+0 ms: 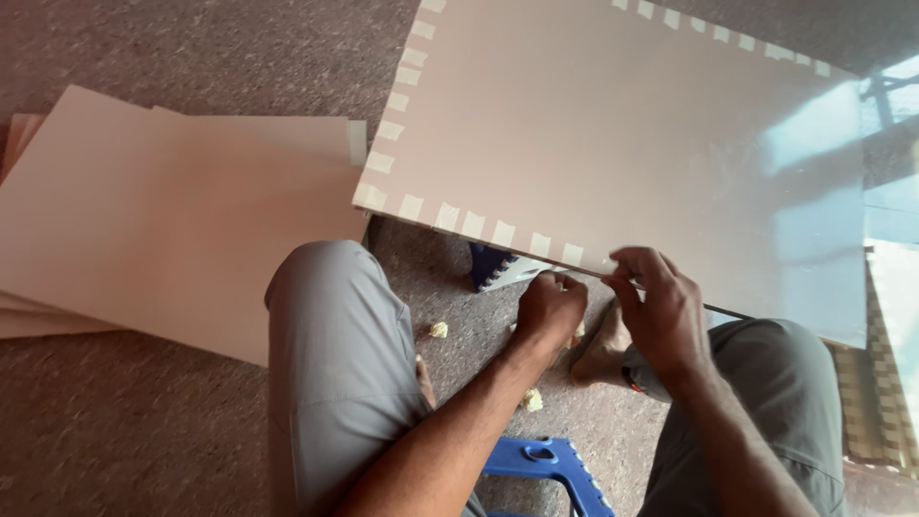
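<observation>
1. The glossy pale panel (622,144) lies propped across my knees, its near edge at my hands; I judge it stiff, broad, rather heavy and slippery, so best gripped along the edges, with a corner likely to chip.
2. A stack of matte boards (163,220) lies on the carpet (144,440) off to my left; my own legs crowd the space beneath the panel.
3. A blue stool (550,469) sits under me.
4. My left hand (548,311) is curled shut just below the near edge, what it holds hidden; my right hand (661,306) pinches narrowly at that edge.
5. Masking tape tabs (474,225) line the rim; crumpled scraps (437,329) litter the carpet.
</observation>
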`<control>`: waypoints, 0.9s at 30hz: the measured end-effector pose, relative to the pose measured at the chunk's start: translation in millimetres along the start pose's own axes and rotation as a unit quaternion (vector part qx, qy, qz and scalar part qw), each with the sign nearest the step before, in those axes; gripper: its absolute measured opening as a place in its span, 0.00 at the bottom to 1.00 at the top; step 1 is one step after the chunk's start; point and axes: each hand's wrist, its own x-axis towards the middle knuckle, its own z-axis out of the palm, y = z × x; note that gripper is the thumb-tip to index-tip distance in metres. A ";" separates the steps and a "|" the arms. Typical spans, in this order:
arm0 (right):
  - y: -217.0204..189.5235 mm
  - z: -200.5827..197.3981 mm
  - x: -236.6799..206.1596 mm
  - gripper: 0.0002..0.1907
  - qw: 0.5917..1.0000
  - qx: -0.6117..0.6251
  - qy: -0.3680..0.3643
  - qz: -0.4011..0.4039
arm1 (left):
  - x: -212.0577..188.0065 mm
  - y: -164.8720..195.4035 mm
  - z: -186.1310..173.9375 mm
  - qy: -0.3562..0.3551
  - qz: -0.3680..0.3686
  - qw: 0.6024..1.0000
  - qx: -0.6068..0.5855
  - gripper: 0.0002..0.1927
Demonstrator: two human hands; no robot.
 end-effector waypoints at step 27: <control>-23.9 -6.7 -7.4 0.10 0.999 0.028 0.042 -0.016 | 9.1 -5.2 3.0 0.000 -0.053 0.988 -0.146 0.15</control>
